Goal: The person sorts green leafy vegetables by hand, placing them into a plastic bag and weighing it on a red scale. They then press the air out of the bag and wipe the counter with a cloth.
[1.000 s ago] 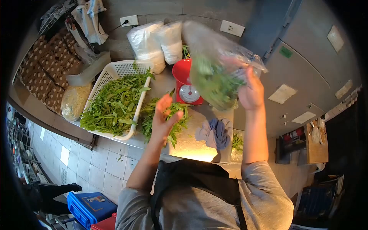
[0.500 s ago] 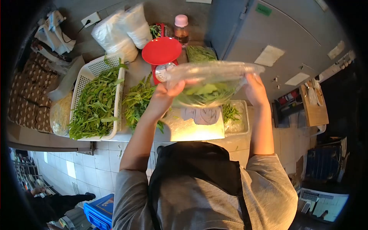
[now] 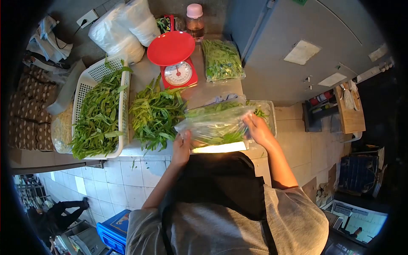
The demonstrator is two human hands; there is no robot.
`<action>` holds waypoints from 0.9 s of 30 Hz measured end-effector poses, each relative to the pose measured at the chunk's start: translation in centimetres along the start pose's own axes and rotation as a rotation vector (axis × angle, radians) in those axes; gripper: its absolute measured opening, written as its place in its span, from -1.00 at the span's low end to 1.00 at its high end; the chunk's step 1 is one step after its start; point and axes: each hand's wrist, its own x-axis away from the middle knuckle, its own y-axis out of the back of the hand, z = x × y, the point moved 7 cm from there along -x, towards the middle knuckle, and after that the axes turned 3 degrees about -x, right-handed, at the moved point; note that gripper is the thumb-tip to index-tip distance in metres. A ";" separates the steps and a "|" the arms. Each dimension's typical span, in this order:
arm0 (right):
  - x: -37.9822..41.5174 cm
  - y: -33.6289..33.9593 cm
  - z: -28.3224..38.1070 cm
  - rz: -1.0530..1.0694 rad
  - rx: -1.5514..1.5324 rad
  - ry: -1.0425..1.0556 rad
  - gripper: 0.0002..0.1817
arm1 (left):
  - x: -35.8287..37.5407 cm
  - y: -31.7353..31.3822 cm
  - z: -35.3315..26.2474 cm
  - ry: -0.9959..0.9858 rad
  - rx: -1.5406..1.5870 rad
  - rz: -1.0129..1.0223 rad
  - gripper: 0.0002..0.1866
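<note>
A clear plastic bag of leafy greens (image 3: 216,125) lies low over the front of the table, in front of my body. My left hand (image 3: 182,148) grips its left edge, and my right hand (image 3: 256,127) pinches the right edge. Just left of the bag is a loose heap of long-leaf greens (image 3: 155,114). Behind it stands a red kitchen scale (image 3: 178,74) with a round dial; its red pan (image 3: 171,47) holds nothing. Another packed bag of greens (image 3: 222,60) rests at the back, right of the scale.
A white plastic basket (image 3: 125,102) full of greens stands at the left. White plastic bag bundles (image 3: 117,34) and a pink-capped bottle (image 3: 195,21) are at the back. A grey cabinet (image 3: 293,80) bounds the right. Another person (image 3: 59,216) is at lower left.
Both hands have brought the bag down and closer to my body, its greens now lying flatter. The scale dial and the back bag have come into full view.
</note>
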 end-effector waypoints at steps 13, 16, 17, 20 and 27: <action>-8.5 -0.4 -7.0 -0.203 0.462 -0.221 -0.33 | -5.5 0.3 -2.2 -0.101 -0.659 -0.173 -0.75; -8.7 0.4 -7.4 -0.312 0.186 -0.057 -0.49 | -6.2 0.4 -2.4 -0.320 -0.711 -0.294 -0.70; -9.1 0.3 -8.1 -0.262 -0.030 -0.049 -0.51 | -6.5 0.4 -2.1 -0.365 -0.672 -0.313 -0.65; -8.0 0.5 -6.8 -0.176 -0.502 -0.033 -0.62 | -7.4 1.3 -1.3 -0.071 0.015 -0.146 -0.52; -0.1 0.0 -1.7 0.164 -0.076 0.427 -0.53 | 1.1 3.6 -9.0 -0.748 -0.608 -0.024 -0.57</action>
